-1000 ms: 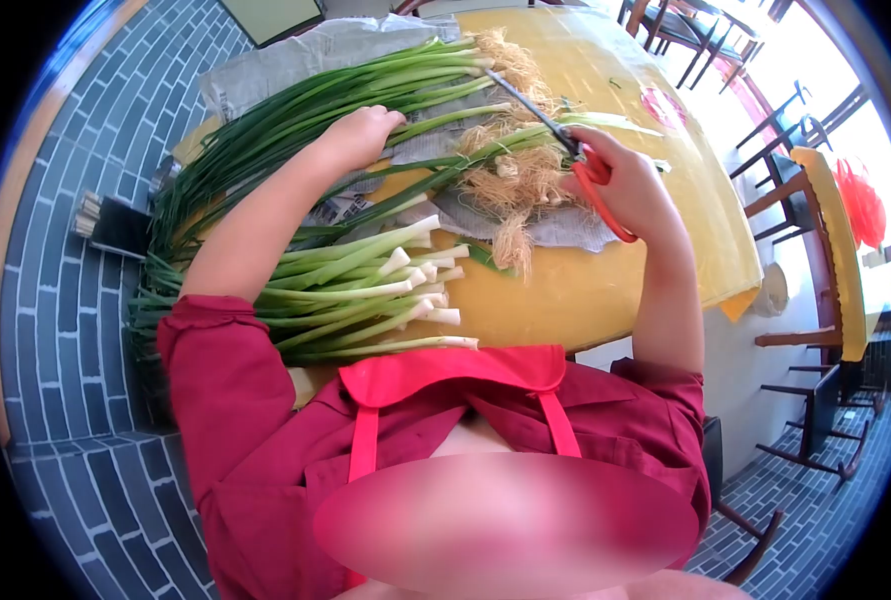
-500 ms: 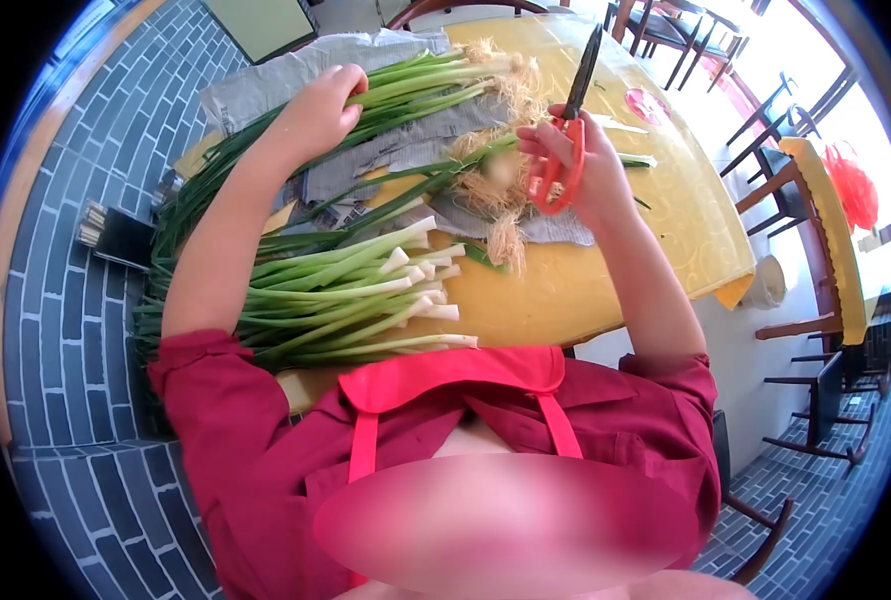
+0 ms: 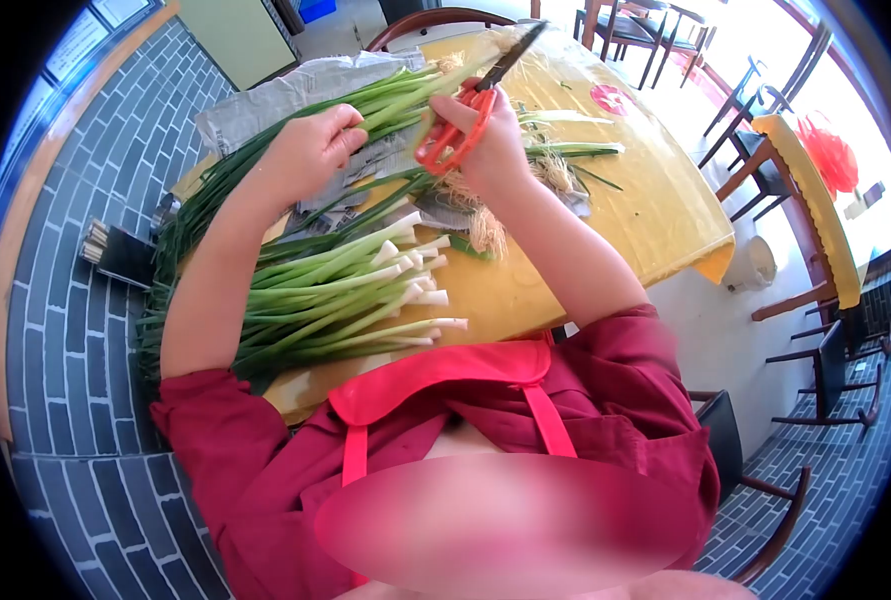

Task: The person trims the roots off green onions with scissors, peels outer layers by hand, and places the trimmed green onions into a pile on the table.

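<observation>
My left hand (image 3: 315, 148) is closed on a green onion (image 3: 410, 97) above the pile of long green onions (image 3: 235, 170). In my right hand (image 3: 485, 140) are scissors with red handles (image 3: 453, 132), their dark blades pointing up and away; its fingers are also against the onion's pale end. Trimmed green onions (image 3: 365, 285) with white cut ends lie nearer my body. Stringy roots (image 3: 487, 232) and cut pieces rest on newspaper (image 3: 265, 100) and on the yellow-covered table (image 3: 655, 215).
A holder with chopsticks (image 3: 125, 255) stands at the left by the grey brick wall (image 3: 55, 310). A pink-and-white round item (image 3: 610, 99) lies on the far right of the table. Chairs, a white bucket (image 3: 752, 265) and a red bag (image 3: 825, 152) are at the right.
The right hand with the scissors has moved left, towards the left hand. An onion is now lifted between both hands. The view has shifted slightly.
</observation>
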Available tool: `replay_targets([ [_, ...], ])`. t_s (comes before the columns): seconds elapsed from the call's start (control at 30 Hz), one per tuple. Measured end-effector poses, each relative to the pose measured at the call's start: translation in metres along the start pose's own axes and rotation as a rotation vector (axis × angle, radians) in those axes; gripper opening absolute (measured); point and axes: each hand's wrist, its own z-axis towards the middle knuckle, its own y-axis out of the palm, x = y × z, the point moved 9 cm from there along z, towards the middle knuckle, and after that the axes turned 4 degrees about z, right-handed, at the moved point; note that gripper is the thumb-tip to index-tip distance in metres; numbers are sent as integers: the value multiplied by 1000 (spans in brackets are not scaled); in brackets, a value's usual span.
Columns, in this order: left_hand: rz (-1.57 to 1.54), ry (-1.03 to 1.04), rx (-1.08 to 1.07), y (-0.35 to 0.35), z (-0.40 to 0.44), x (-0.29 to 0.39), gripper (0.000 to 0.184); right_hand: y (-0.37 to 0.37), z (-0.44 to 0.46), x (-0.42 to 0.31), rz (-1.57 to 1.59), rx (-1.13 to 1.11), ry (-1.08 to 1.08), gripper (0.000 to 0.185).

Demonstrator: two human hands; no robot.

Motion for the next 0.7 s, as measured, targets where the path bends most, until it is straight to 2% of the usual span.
replay_targets([
  [0.1,38,-73,-16,-16,2,-11,22,-26,1,2,-84,59,2,44],
  [0.17,64,-17,-81,-24,6,-21,23,-43,-4,-4,-114,42,47,44],
  [0.23,143,89,-73,-35,5,-27,25,-63,-9,-14,-409,30,138,51],
  [0.3,150,58,-142,-39,2,-29,25,-80,-13,-29,-756,29,170,52],
  [0.33,132,43,-172,-38,1,-32,25,-84,-14,-30,-757,-12,191,51],
  [0.47,185,78,-258,-39,6,-33,23,-69,-13,-61,-1287,-104,-29,47],
  [0.5,197,39,-225,-49,3,-42,23,-87,-8,-60,-1267,-53,107,44],
  [0.57,219,-37,-150,-79,-9,-67,22,-113,-1,-73,-1378,-63,94,42],
  [0.6,160,-103,-113,-88,-18,-76,23,-123,-4,-70,-1362,-89,186,42],
  [0.7,14,-202,-126,-88,-29,-72,23,-113,-5,-48,-1288,-204,186,44],
])
